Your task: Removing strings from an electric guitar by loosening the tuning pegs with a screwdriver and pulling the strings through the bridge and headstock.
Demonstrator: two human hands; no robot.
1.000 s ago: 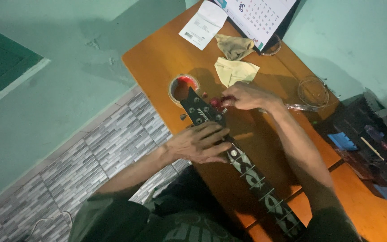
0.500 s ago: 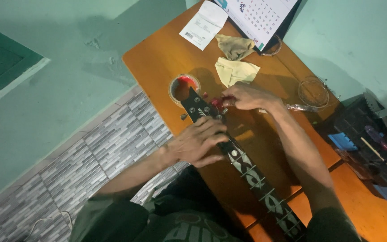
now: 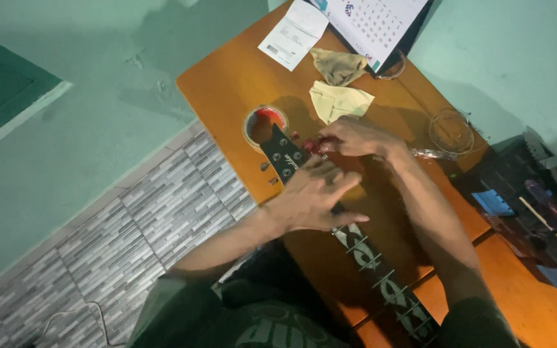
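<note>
Near the bench's left edge, a guitar headstock (image 3: 285, 154) lies by a round hole (image 3: 262, 124).
Left hand (image 3: 314, 196) lies flat, fingers spread, pressing the neck (image 3: 381, 280); right hand (image 3: 352, 137) pinches a small red tool (image 3: 311, 147) at the tuners. A slip there could probably scratch the headstock, or snap the coiled string (image 3: 451, 132) beyond loose.
</note>
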